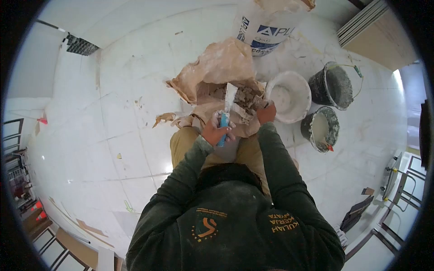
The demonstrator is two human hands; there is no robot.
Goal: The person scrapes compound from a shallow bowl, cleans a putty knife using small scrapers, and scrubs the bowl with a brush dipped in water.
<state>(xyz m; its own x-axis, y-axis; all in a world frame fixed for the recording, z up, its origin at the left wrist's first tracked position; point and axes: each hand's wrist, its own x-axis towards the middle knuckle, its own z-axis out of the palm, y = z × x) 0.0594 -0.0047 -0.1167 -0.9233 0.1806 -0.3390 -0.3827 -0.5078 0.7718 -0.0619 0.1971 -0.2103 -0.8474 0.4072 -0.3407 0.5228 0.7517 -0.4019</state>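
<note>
My left hand [217, 130] is closed around the blue handle of a putty knife [230, 97], whose whitish, plaster-smeared blade points away from me. The blade stands over the torn brown paper bag [221, 61], which lies open on the floor before my knees. Inside the bag is a heap of grey-brown crumbly material [246, 99]. At the bag's right edge, my right hand [266, 113] is closed on the paper, its fingertips partly hidden. A whitish round basin [298, 115] stands just right of that hand.
Two black buckets stand right of the basin: one farther back [318, 86], one nearer [334, 140] with pale liquid. Behind the paper bag is a white printed sack [271, 34]. Stacked boards [379, 36] lie at the far right. Bits of debris dot the pale tiled floor [131, 144].
</note>
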